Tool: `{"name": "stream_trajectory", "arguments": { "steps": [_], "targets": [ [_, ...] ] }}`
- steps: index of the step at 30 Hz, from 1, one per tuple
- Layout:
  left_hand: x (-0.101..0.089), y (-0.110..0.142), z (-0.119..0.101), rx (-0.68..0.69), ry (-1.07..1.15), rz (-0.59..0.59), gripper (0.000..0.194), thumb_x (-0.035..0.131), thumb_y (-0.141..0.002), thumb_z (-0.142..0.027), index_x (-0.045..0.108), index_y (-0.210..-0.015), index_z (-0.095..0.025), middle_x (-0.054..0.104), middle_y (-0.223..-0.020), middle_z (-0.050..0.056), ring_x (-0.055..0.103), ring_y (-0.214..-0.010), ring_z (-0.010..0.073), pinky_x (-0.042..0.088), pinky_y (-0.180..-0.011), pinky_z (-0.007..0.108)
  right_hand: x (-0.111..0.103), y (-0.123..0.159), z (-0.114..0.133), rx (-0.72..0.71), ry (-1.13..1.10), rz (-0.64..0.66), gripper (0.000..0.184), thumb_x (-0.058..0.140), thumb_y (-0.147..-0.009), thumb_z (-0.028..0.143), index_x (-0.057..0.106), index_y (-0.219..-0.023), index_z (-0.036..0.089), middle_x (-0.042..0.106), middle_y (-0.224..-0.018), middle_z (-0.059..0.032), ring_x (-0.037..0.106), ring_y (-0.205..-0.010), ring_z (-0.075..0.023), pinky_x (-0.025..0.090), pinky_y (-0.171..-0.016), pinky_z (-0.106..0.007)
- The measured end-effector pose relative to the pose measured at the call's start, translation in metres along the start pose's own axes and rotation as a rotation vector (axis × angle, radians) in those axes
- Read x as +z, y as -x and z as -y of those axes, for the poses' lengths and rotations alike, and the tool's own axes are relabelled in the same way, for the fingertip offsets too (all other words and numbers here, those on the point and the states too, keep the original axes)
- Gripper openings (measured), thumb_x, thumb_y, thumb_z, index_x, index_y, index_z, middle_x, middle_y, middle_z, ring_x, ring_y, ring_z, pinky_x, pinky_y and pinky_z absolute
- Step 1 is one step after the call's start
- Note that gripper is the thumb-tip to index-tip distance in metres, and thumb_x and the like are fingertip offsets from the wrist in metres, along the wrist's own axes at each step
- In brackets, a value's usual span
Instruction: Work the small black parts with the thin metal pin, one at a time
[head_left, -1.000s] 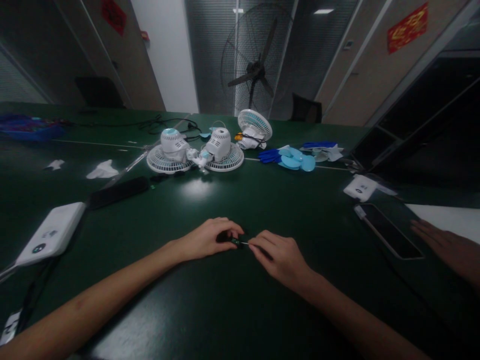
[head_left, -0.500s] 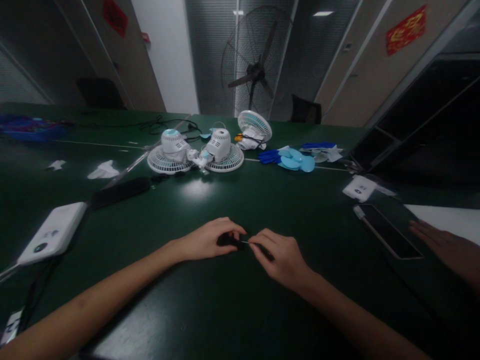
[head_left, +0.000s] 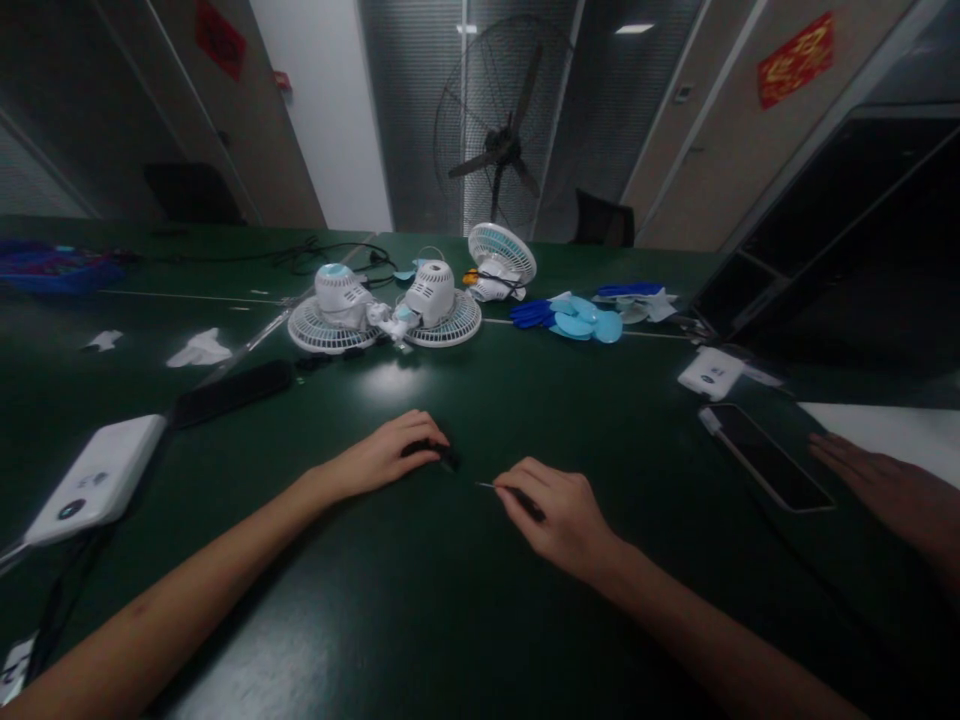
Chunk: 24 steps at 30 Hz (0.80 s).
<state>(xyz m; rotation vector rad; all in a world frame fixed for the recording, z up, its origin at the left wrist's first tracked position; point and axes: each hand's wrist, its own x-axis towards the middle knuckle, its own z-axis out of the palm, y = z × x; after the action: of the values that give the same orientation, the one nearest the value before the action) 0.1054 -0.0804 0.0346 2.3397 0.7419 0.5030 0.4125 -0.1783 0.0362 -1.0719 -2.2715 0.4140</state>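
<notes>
My left hand (head_left: 390,455) is closed around a small black part (head_left: 448,459), just above the green table (head_left: 390,600). My fingers hide most of it, so its kind cannot be made out. To the right, my right hand (head_left: 559,515) pinches a small screwdriver (head_left: 485,485). Its thin metal shaft points left toward the black part, with a gap between them. The dark handle lies inside my right palm, partly covered.
White fan heads (head_left: 341,300) with grilles lie beyond my hands, a third fan (head_left: 501,262) behind. Light blue fan blades (head_left: 585,318) rest on blue gloves (head_left: 531,313). White power bank (head_left: 97,470) at left, phone (head_left: 769,455) and another person's hand (head_left: 885,485) at right.
My left hand has moved left and slightly away from me with the black part, off the screwdriver's tip. My right hand stays nearly in place. The view has shifted slightly.
</notes>
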Motion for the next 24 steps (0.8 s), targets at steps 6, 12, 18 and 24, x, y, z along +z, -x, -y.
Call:
{"name": "stream_trajectory", "arguments": {
  "steps": [6,12,18,24],
  "targets": [
    [-0.045,0.015,0.059,-0.169,-0.152,-0.212,0.028,0.056,-0.106,-0.038,0.071,-0.123,-0.022,0.067,-0.119,0.010,0.064,-0.106,0.0259,0.052,-0.094,0.040,0.001,0.002,-0.002,0.006,-0.023,0.014,0.020,0.054,-0.108,0.023,0.072,-0.116,0.019,0.072,-0.102,-0.0060,0.067,-0.079,-0.0148,0.054,-0.065,-0.024],
    [-0.077,0.035,0.108,-0.314,-0.239,-0.419,0.040,0.063,-0.097,-0.050,0.074,-0.120,-0.019,0.070,-0.114,0.011,0.067,-0.096,0.0268,0.053,-0.087,0.040,0.003,0.003,-0.004,0.012,-0.031,0.025,0.019,0.056,-0.108,0.022,0.072,-0.117,0.018,0.072,-0.104,-0.0050,0.067,-0.080,-0.0144,0.054,-0.065,-0.025],
    [-0.099,0.056,0.120,-0.460,-0.166,-0.396,0.069,0.075,-0.082,-0.067,0.069,-0.132,-0.019,0.073,-0.118,0.011,0.069,-0.101,0.0279,0.056,-0.083,0.036,0.003,0.003,-0.005,0.000,-0.014,0.008,0.019,0.056,-0.108,0.023,0.072,-0.115,0.019,0.072,-0.101,-0.0042,0.067,-0.078,-0.0136,0.052,-0.063,-0.024],
    [-0.115,0.067,0.117,-0.493,-0.253,-0.345,0.056,0.073,-0.077,-0.076,0.082,-0.095,-0.024,0.075,-0.103,0.008,0.069,-0.087,0.0263,0.054,-0.076,0.033,0.003,0.002,-0.003,0.004,-0.026,0.008,0.019,0.056,-0.108,0.023,0.072,-0.116,0.019,0.072,-0.102,-0.0046,0.067,-0.078,-0.0140,0.053,-0.064,-0.025]
  ]
}}
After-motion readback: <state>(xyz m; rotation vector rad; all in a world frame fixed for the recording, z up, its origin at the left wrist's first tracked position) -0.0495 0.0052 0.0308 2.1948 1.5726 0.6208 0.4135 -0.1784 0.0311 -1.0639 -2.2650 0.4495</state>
